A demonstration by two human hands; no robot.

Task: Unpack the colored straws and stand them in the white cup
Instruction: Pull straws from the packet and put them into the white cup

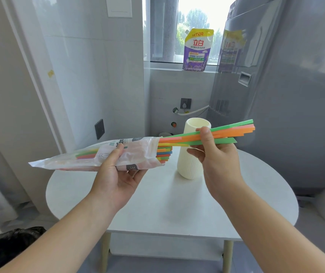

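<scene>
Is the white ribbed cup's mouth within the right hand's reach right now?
Likely yes: the right hand, gripping green and orange straws, is beside the white ribbed cup, whose mouth looks unobstructed.

Glossy clear plastic bag (90, 158); matt ribbed cup (191, 154).

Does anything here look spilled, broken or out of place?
Nothing stands out. The white cup stands upright on the table, the left hand holds the bag, the right hand grips straws partly out of it.
</scene>
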